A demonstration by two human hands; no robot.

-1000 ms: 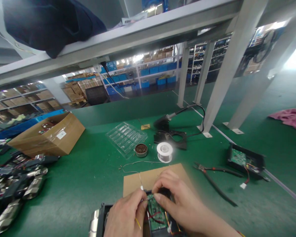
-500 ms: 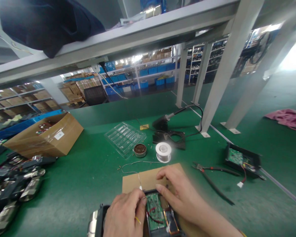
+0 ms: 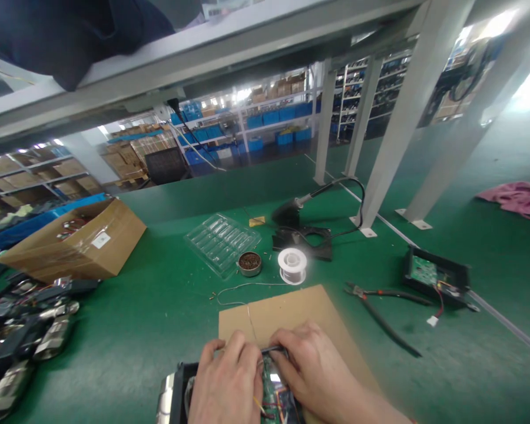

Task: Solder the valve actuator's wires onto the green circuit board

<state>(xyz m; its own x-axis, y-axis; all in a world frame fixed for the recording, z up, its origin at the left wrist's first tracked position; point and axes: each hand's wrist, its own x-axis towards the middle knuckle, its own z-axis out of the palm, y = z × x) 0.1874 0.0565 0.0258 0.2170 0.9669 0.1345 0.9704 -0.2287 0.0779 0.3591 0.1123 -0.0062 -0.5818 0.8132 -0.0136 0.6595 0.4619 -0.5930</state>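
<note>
Likely stiff, the black box at bottom middle is best held by its rim, pinched by the right hand; the left hand's hold can't be told.

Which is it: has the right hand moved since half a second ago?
Yes: the right hand has drawn back toward the wearer, its knuckles now farther from the white spool.

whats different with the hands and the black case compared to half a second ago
The right hand, its fingers parted before, has closed on the far edge of the black case, which now sits nearer the person. The left hand has shifted its fingers over the case's left side. The white spool, round tin and pliers lie as before.
</note>
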